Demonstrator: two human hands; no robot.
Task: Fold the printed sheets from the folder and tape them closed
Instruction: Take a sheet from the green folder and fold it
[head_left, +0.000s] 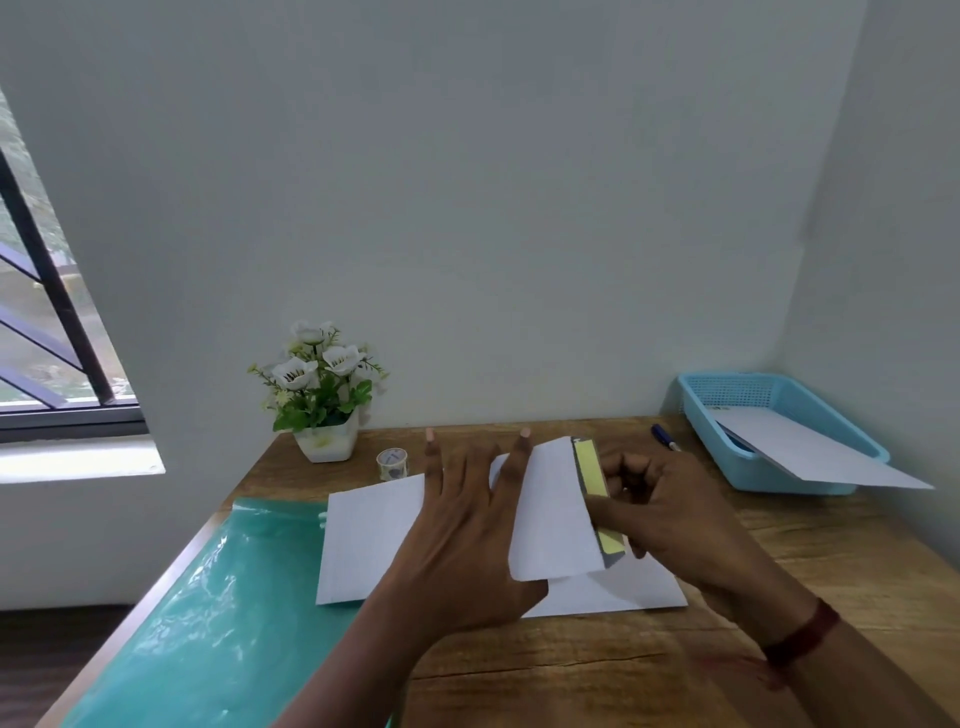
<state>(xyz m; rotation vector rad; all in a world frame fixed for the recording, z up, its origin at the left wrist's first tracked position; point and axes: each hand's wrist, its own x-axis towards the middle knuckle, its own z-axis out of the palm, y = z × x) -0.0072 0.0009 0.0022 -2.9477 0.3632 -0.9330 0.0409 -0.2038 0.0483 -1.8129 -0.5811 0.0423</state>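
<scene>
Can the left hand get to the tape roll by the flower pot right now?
Probably yes: the tape roll stands in the open just beyond the left hand, nothing between them. But that hand is pressing the sheet flat, so it must let go first.

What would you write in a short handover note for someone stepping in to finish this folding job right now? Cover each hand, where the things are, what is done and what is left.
Left hand: flat, fingers spread, pressing the white sheet onto the desk.
Right hand: gripping the sheet's right edge, folding the flap over to the left; printed side shows yellow.
Tape roll: on the desk beside the flower pot, untouched.
Green folder: lying on the left.
Blue tray: far right, holds a sheet that overhangs the rim.
Done: fold begun.
Left: crease it, finish folding, tape shut.
</scene>
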